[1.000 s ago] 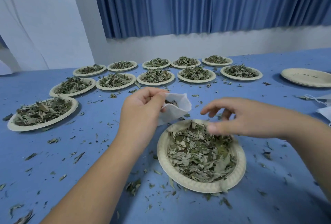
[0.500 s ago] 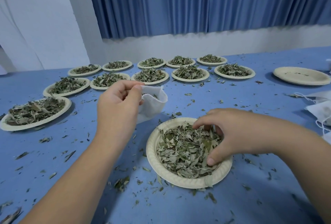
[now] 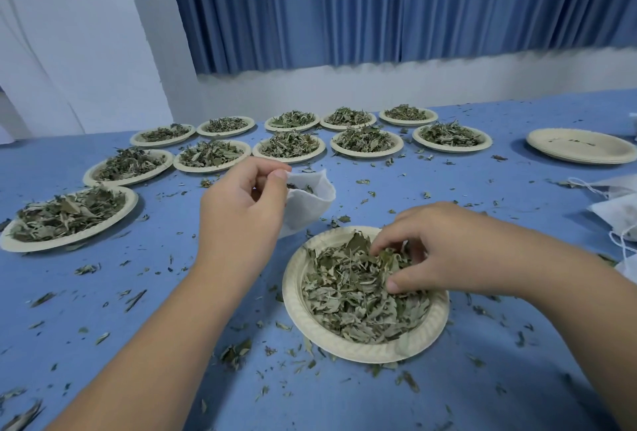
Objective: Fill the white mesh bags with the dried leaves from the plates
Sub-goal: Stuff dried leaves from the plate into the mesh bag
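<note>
Held in the air, a white mesh bag [image 3: 310, 204], at about 11 o'clock from the near plate [image 3: 291, 292], mouth open, a few dark bits inside. Pinched at its top edge between the thumb and fingers of the left hand [image 3: 241, 210]. A little toward 5 o'clock from the middle of the view, the near plate, full of dried leaves [image 3: 351, 303]. Down in those leaves, on the plate's 1 o'clock side, the right hand [image 3: 444, 251], fingers curled and thumb pressed in, pinching up a small bunch. Under it all, a blue table [image 3: 482, 379] with leaf crumbs scattered everywhere. At 9 o'clock from the near plate, close to the left edge, one big full plate [image 3: 131, 203]. From 10 to 1 o'clock, farther back, two curved rows of more full plates [image 3: 365, 156]. At 2 o'clock, well apart, a stack of plates [image 3: 551, 148] with only a few crumbs on top. At 3 o'clock, by the right edge, more white bags [image 3: 613, 213] with strings, lying on the table. At 12 o'clock, behind the table, a white wall [image 3: 379, 86] and a blue curtain [image 3: 379, 6] above it
</note>
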A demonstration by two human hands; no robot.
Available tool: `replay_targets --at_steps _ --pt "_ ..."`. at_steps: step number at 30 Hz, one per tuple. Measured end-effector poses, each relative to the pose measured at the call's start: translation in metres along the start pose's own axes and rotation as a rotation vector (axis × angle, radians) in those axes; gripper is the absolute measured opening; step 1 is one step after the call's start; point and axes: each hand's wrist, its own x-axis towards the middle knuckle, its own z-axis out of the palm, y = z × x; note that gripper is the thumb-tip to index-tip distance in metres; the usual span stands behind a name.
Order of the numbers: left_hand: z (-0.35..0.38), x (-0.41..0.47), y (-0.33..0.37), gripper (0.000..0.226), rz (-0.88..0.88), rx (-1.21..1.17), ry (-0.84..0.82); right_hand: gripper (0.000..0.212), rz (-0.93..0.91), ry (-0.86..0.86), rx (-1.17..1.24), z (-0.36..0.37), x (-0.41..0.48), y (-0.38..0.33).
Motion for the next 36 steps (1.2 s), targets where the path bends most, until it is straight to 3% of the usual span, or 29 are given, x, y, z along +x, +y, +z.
replay_targets --at_steps 4,15,21,26,36 --pt "0.002 -0.003 0.001 0.020 0.044 0.047 -0.022 0.043 -0.003 0.022 0.007 0.004 0.002 -0.001" --pt "0.001 -0.004 0.002 0.023 0.099 0.142 -0.047 0.013 -0.015 0.100 0.249 -0.006 -0.002 -0.001" --pt "0.000 -0.004 0.004 0.025 0.161 0.201 -0.036 0.016 -0.038 0.155 0.412 -0.012 -0.004 0.005" --pt "0.001 -0.005 0.002 0.012 0.232 0.273 -0.054 0.028 -0.055 0.180 0.396 -0.011 -0.004 0.005" --pt "-0.008 -0.001 0.005 0.011 0.402 0.473 -0.014 0.040 -0.030 0.236 0.375 -0.007 -0.002 0.004"
